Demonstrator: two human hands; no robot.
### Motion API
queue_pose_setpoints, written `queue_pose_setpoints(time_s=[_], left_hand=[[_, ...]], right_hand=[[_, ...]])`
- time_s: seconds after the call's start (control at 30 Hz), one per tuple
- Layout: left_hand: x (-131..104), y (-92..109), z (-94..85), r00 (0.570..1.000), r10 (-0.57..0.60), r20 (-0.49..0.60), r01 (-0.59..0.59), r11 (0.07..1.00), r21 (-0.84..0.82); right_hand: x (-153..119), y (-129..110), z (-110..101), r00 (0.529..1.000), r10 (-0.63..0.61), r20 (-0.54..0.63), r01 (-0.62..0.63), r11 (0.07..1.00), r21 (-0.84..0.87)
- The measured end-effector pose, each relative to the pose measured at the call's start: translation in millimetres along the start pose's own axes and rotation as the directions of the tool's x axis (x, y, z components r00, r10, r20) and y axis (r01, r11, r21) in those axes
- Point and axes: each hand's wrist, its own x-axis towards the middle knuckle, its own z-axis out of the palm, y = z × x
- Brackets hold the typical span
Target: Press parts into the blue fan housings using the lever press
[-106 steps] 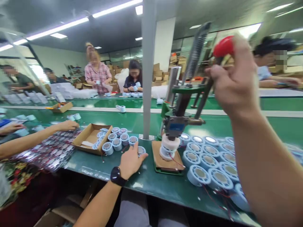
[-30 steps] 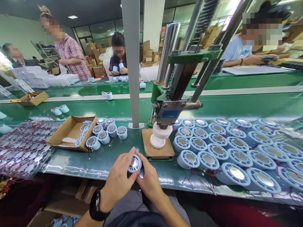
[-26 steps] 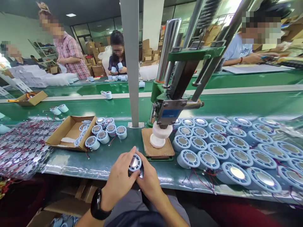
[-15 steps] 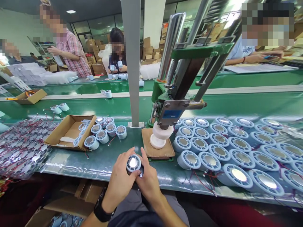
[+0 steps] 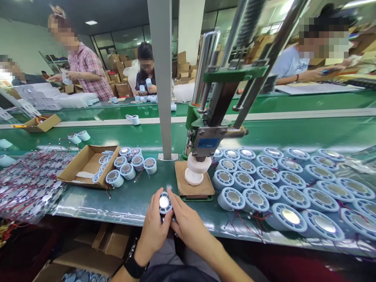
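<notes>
Between my two hands is a round light-blue plastic housing (image 5: 165,202) with a shiny metal disc in its top. My left hand (image 5: 153,223) wraps its left side, and my right hand (image 5: 188,217) closes on its right side. Both hold it above the bench's front edge; its lower part is hidden by my fingers. Just beyond my right hand stands a green hand press (image 5: 211,143). A white round pad (image 5: 199,162) on its ram hangs over a white ring-shaped seat (image 5: 194,177) on a brown board (image 5: 182,187).
Many similar housings (image 5: 267,188) with red wires stand in rows at right. At left are several more housings (image 5: 127,170), a cardboard tray (image 5: 85,156) and wired circuit boards (image 5: 29,184). A grey post (image 5: 164,78) rises behind. Co-workers sit and stand across the bench.
My right hand has turned and its fingers now lie more over the housing's right side. The housing stays between both hands. The view has shifted slightly.
</notes>
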Motion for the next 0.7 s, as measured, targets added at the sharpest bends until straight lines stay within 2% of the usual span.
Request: queue_pose_setpoints(time_s=[0.03, 0.1, 0.13, 0.2, 0.27, 0.3, 0.33, 0.4, 0.47, 0.5, 0.57, 0.7], left_hand=[[2, -1, -2.2, 1.000, -0.016, 0.017, 0.016, 1.000, -0.006], [10, 0, -9.5, 0.995, -0.080, 0.063, 0.081, 0.996, -0.022], [17, 2, -13.7, 0.990, -0.115, 0.083, 0.118, 0.993, -0.030], [35, 9, -20.7, 0.983, -0.151, 0.104, 0.158, 0.986, -0.059], [57, 22, -22.1, 0.987, -0.121, 0.104, 0.133, 0.985, -0.112], [69, 29, -20.0, 0.991, -0.091, 0.101, 0.105, 0.984, -0.142], [81, 37, -15.8, 0.993, -0.058, 0.102, 0.075, 0.982, -0.172], [103, 53, -2.3, 0.992, -0.003, 0.126, 0.032, 0.972, -0.233], [120, 65, 14.8, 0.981, 0.038, 0.192, 0.026, 0.948, -0.318], [126, 69, 23.4, 0.971, 0.054, 0.232, 0.035, 0.930, -0.365], [134, 72, 38.3, 0.950, 0.081, 0.301, 0.063, 0.896, -0.439], [135, 65, 53.4, 0.943, 0.098, 0.318, 0.069, 0.877, -0.475]], right_hand=[[4, -5, -26, 0.999, -0.050, 0.007, 0.051, 0.997, -0.056], [19, -21, -92, 0.977, -0.172, -0.129, 0.145, 0.969, -0.199], [31, -32, -131, 0.937, -0.236, -0.257, 0.161, 0.946, -0.281], [64, -55, -208, 0.805, -0.325, -0.497, 0.106, 0.902, -0.418], [105, -72, -273, 0.678, -0.286, -0.677, -0.045, 0.903, -0.426], [126, -77, -297, 0.650, -0.246, -0.719, -0.076, 0.920, -0.384], [145, -78, -314, 0.651, -0.183, -0.737, -0.083, 0.947, -0.310], [176, -73, -332, 0.706, -0.089, -0.703, -0.025, 0.988, -0.150], [192, -65, -332, 0.750, -0.062, -0.659, 0.043, 0.998, -0.045], [195, -61, -329, 0.743, -0.077, -0.664, 0.074, 0.997, -0.034], [196, -54, -323, 0.701, -0.121, -0.703, 0.128, 0.991, -0.044], [199, -46, -320, 0.645, -0.143, -0.751, 0.173, 0.984, -0.039]])
